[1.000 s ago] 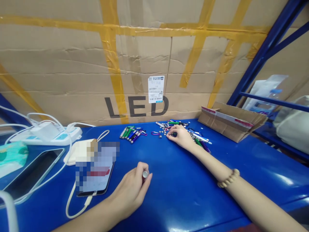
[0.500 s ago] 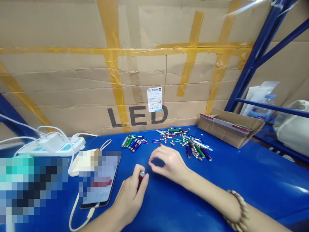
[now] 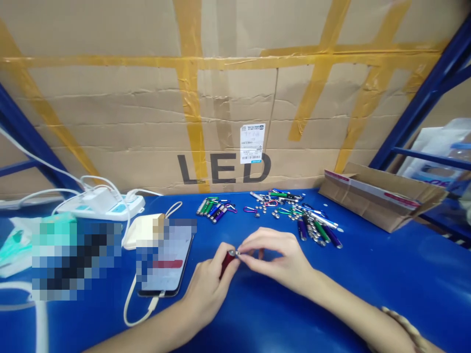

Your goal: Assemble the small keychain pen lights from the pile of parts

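Observation:
My left hand [image 3: 210,278] is wrapped round a small red flashlight [image 3: 226,264], its silvery end pointing up between thumb and forefinger. At that end my right hand [image 3: 281,254] pinches a tiny silvery piece [image 3: 237,253], perhaps a button cell; it is too small to tell. The fingertips of both hands nearly meet there. Beyond them lies a small row of green, blue and purple flashlights [image 3: 212,210] with carabiner clips. To the right is a looser pile of flashlights [image 3: 318,229], with button cells [image 3: 275,214] scattered beside it.
A phone [image 3: 167,264] on a charging cable lies left of my left hand, near a cream power bank [image 3: 142,229]. Behind are a white power strip [image 3: 121,207] and a large taped carton [image 3: 228,108]. An open cardboard box [image 3: 375,201] stands at back right.
My right hand has come over to the flashlight's end with the tiny silvery piece. My left hand still holds the red flashlight. The whole view has shifted, with things now farther right.

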`<state>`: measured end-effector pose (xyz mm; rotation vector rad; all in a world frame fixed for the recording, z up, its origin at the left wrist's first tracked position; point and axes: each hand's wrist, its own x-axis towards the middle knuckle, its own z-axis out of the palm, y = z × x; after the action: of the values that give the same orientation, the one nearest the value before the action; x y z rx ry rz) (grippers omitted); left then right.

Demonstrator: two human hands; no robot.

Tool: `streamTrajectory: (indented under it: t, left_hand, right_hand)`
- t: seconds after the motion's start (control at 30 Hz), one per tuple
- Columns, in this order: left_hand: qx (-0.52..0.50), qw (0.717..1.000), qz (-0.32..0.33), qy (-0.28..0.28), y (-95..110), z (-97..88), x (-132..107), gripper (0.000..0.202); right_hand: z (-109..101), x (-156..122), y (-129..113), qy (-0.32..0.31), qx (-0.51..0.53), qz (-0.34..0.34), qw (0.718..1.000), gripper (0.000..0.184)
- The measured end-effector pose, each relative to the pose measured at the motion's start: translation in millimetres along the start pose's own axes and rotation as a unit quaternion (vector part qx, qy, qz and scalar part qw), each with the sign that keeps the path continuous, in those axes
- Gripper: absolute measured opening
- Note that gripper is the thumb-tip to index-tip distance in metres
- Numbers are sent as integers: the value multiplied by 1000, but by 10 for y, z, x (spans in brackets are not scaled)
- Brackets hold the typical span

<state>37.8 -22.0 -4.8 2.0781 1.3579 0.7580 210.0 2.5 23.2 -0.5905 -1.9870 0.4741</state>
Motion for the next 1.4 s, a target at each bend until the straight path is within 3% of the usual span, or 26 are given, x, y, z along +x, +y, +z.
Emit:
streamTrajectory:
  t: [0.37,0.63,0.8,0.9,1.07,1.2,1.27,1.37,1.4]
  left_hand:
    - [100,995,25,17,-36,15,-10,16]
    - [-20,994,102,33,-59,27,23,18]
    - [-4,985,163,50,-72,33,33,18]
    - [-2,982,185,28,-100,46,28,17]
    - [4,988,154,7,-99,43,26,14]
    - [-27,997,73,-9,-24,-1,22,15]
    - [-45,997,58,-21,5,-19,17,17]
    - [-43,996,68,-32,16,-27,8,17]
    - [-34,996,75,-34,14,-24,5,17]
  right_hand:
    - [-77,23,19,-66,-44,-82,994,13]
    - [-72,1,-11,-88,-77,-111,987,14]
    - [-78,-9,-49,-101,-146,-128,976,14]
    - [-84,-6,-104,-121,-157,-104,975,15]
    - [-124,23,-105,-122,-124,-92,980,15]
    - [-289,86,103,-18,-192,-17,981,15]
    - [-420,101,272,12,-288,85,954,15]
    - [-609,70,551,-86,-461,256,845,19]
    - [-657,48,637,-98,-475,277,829,21]
